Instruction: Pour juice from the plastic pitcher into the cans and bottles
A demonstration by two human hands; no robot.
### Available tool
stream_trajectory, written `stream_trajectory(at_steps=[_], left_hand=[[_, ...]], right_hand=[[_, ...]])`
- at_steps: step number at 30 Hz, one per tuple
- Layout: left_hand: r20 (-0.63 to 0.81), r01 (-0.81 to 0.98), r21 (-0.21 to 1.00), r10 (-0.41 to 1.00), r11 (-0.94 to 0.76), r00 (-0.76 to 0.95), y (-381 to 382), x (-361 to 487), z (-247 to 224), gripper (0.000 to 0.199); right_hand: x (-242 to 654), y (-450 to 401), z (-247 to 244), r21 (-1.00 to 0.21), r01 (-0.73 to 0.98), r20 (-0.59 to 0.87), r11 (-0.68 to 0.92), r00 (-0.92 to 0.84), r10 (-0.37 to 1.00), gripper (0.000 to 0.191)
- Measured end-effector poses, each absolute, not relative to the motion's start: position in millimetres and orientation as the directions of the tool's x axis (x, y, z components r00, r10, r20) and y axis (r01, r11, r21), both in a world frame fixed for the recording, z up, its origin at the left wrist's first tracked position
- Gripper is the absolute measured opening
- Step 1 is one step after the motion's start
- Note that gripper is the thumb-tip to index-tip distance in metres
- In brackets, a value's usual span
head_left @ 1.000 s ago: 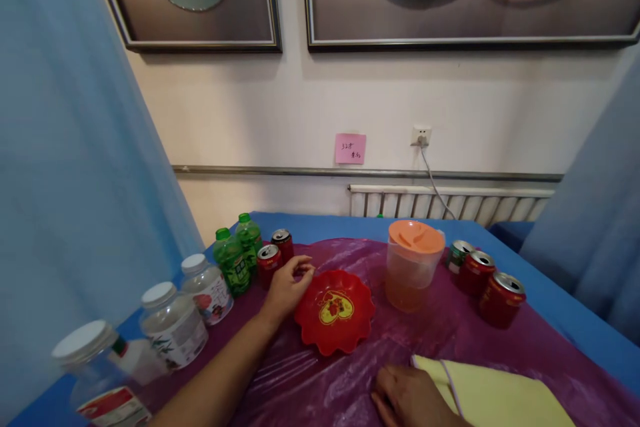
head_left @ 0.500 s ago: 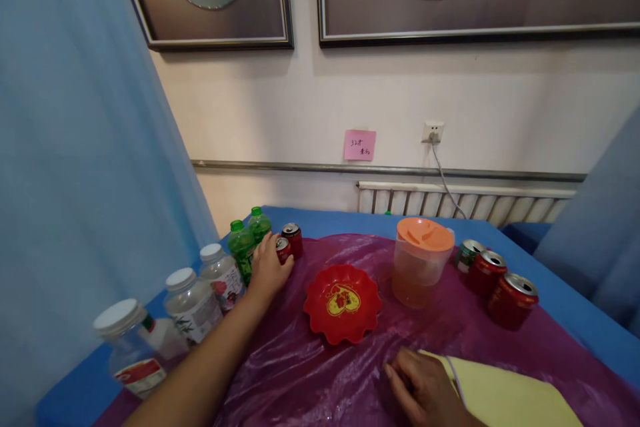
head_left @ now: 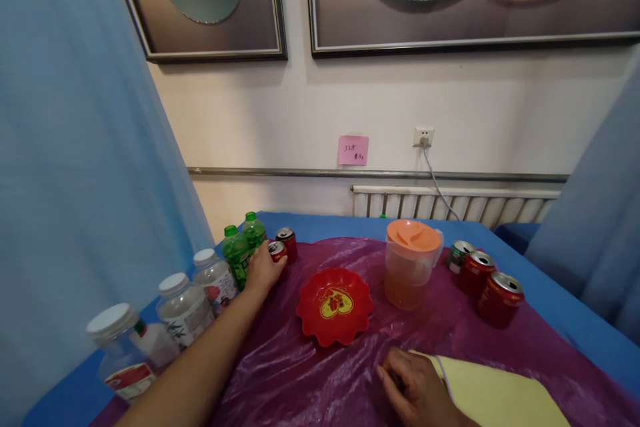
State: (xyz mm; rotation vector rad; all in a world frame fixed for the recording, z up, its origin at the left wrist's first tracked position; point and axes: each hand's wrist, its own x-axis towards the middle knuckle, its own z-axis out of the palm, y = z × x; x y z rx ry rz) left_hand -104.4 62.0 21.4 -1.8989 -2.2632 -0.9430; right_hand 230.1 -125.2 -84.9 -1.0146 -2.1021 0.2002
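Note:
At the back left of the table, my left hand point(head_left: 263, 268) has its fingers wrapped round a red drink can point(head_left: 277, 249), covering much of its side. A second red can point(head_left: 287, 244) stands just behind it, and two green bottles point(head_left: 235, 252) are close by on the left. My right hand point(head_left: 416, 383) rests at the near side, its fingers curled into a loose fist with nothing visible in them. Beside it lies a folded yellow cloth point(head_left: 500, 390). A red scalloped plate point(head_left: 311, 323) with a yellow design sits between the hands.
A clear pitcher point(head_left: 407, 273) with an orange lid holds some amber liquid. Several cans, including a red can point(head_left: 501, 300), stand to its right. White-capped jars point(head_left: 185, 310) line the left edge. Purple plastic sheeting point(head_left: 280, 360) covers part of the blue tabletop point(head_left: 345, 225).
My left hand has closed more firmly about the red can, which stays in about the same place. The view has shifted slightly; my right hand remains curled by the cloth.

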Motion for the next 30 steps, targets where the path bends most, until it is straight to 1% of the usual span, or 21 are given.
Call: stream_trajectory(at_steps=[4,8,10,13,14,16,18,19,20,21,23,25,27,28,30], left_hand=[[0.453,0.920,0.391,0.862,0.037,-0.227,50,-100,37,0.053],[0.474,0.917,0.399,0.863,-0.034,-0.174,31,-86,60,0.047],[0.467,0.910,0.407,0.874,-0.079,-0.132,18,-72,70,0.052],[0.450,0.892,0.408,0.893,-0.196,-0.011,-6,-42,79,0.050],[0.441,0.876,0.416,0.897,-0.242,0.039,-14,-31,81,0.050],[0.437,0.835,0.438,0.890,-0.333,0.126,-30,-7,84,0.051],[0.431,0.805,0.458,0.886,-0.377,0.170,-43,14,86,0.051],[0.428,0.795,0.471,0.887,-0.383,0.174,-48,23,86,0.052],[0.426,0.786,0.484,0.888,-0.384,0.171,-52,31,86,0.053],[0.424,0.780,0.498,0.891,-0.380,0.163,-54,37,85,0.055],[0.418,0.767,0.524,0.897,-0.370,0.147,-56,45,83,0.059],[0.399,0.729,0.572,0.904,-0.376,0.153,-54,45,80,0.062],[0.363,0.622,0.673,0.911,-0.401,0.195,-50,38,76,0.068],[0.336,0.532,0.740,0.911,-0.412,0.239,-47,32,74,0.072],[0.265,0.308,0.869,0.890,-0.387,0.371,-42,19,70,0.077]], right_hand=[[230,-124,-85,-0.458,0.570,0.602,0.683,-0.366,0.709,0.023],[232,-125,-79,-0.473,0.535,0.648,0.700,-0.327,0.688,0.021],[235,-126,-70,-0.519,0.527,0.642,0.673,-0.280,0.714,0.020],[235,-126,-46,-0.619,0.520,0.576,0.589,-0.210,0.790,0.006],[233,-125,-37,-0.646,0.519,0.553,0.559,-0.186,0.812,0.015],[224,-120,-21,-0.692,0.514,0.521,0.507,-0.130,0.844,0.045],[210,-111,-10,-0.744,0.490,0.483,0.455,-0.076,0.872,0.070],[202,-106,-6,-0.777,0.469,0.451,0.420,-0.050,0.891,0.080],[194,-101,-5,-0.814,0.443,0.408,0.376,-0.025,0.913,0.086],[187,-96,-5,-0.850,0.413,0.362,0.328,0.006,0.932,0.086],[177,-85,-7,-0.906,0.332,0.299,0.264,0.057,0.953,0.077],[173,-77,-11,-0.934,0.242,0.291,0.262,0.093,0.952,0.067],[176,-72,-12,-0.946,0.141,0.304,0.291,0.087,0.949,0.063],[179,-71,-12,-0.951,0.067,0.306,0.302,0.056,0.951,0.064],[187,-70,-8,-0.946,-0.125,0.308,0.298,-0.068,0.949,0.068]])
